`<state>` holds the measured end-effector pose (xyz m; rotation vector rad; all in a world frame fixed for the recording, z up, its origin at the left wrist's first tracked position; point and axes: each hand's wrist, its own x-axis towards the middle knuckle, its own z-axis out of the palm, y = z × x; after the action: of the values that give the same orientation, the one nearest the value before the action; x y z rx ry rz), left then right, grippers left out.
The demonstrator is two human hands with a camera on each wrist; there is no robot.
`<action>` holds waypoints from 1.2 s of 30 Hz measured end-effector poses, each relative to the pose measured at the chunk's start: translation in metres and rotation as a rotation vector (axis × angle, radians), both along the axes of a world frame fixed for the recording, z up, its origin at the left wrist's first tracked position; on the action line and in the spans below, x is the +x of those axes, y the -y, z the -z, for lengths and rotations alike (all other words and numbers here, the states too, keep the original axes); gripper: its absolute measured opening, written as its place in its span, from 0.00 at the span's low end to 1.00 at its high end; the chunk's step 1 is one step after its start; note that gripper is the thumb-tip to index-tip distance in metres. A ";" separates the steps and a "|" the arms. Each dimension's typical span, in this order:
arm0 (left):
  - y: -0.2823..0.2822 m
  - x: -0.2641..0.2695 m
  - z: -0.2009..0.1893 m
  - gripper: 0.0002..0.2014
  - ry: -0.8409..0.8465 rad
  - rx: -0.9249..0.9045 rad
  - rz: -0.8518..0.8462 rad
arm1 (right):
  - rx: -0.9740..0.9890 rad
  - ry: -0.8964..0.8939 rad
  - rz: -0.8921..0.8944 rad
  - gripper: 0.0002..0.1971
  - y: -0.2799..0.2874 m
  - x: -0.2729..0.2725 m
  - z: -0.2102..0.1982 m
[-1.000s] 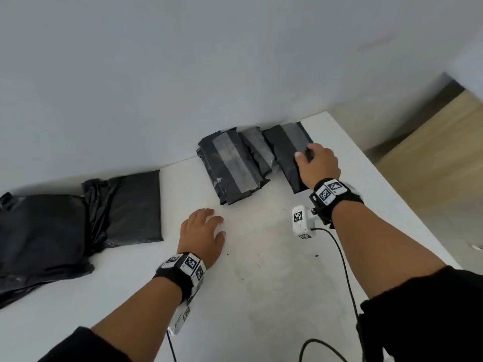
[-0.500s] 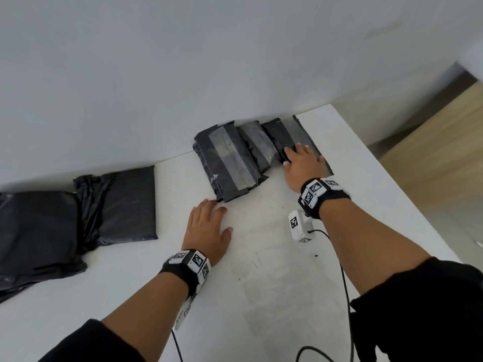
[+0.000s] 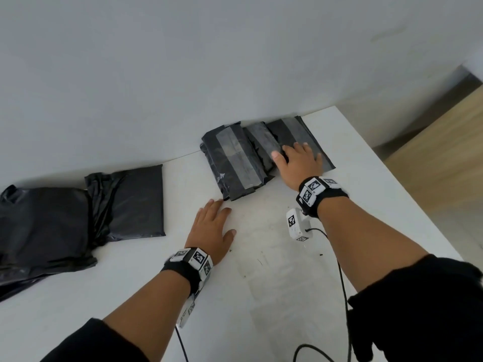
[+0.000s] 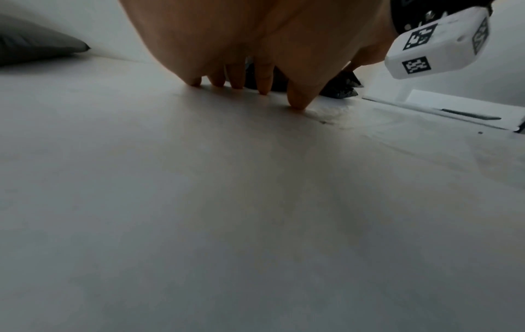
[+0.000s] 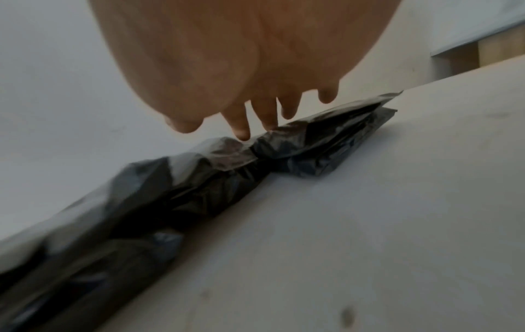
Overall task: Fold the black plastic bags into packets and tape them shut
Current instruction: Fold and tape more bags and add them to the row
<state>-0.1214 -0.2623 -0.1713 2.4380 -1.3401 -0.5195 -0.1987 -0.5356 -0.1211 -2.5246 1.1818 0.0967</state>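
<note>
Fingertips of flat left hand on table; right hand flat, seemingly atop packet.

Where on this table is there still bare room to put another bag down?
Bare white table lies between the two forearms, and between the folded bag and the left hand. The far right corner is crowded with taped packets under the right hand.

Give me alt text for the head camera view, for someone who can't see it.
A person's right hand lies flat on the rightmost of three taped black packets at the back of a white table, while the left hand rests open on the tabletop nearby. Loosely folded, untaped black plastic bags lie at the left.
</note>
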 end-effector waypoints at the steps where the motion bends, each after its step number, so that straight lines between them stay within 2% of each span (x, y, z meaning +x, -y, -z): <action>1: -0.003 0.000 -0.004 0.27 -0.033 -0.020 -0.026 | -0.027 0.094 0.006 0.29 -0.008 -0.001 -0.001; 4: -0.023 0.002 -0.014 0.23 -0.101 -0.110 -0.158 | -0.053 0.415 0.048 0.16 -0.044 -0.004 -0.003; 7: -0.053 0.011 -0.020 0.16 0.045 -0.217 -0.210 | -0.027 0.583 0.020 0.13 -0.094 -0.004 -0.004; 9: -0.072 0.024 -0.024 0.16 0.143 -0.206 -0.279 | 0.037 0.628 -0.070 0.11 -0.132 -0.002 -0.003; 13: -0.105 0.060 -0.024 0.27 0.229 -0.061 -0.490 | 0.175 0.592 -0.225 0.10 -0.195 0.002 0.007; 16: -0.126 0.084 -0.018 0.35 0.144 0.149 -0.576 | 0.255 0.490 -0.244 0.11 -0.219 0.003 0.017; 18: -0.135 0.094 -0.016 0.35 0.076 0.205 -0.534 | 0.288 0.412 -0.258 0.12 -0.228 0.002 0.021; 24: -0.143 0.073 -0.021 0.25 0.136 0.048 -0.446 | 0.285 0.320 -0.267 0.13 -0.244 -0.012 0.020; 29: -0.164 0.027 -0.016 0.24 0.125 -0.099 -0.349 | 0.282 0.274 -0.273 0.13 -0.264 -0.024 0.018; 36: -0.230 -0.013 -0.019 0.24 0.092 -0.161 -0.192 | 0.289 0.196 -0.273 0.17 -0.322 -0.045 0.018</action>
<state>-0.1344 -0.0323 -0.1526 2.4483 -1.1182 -0.2444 -0.2434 -0.2132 -0.1393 -2.3586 0.6903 0.0792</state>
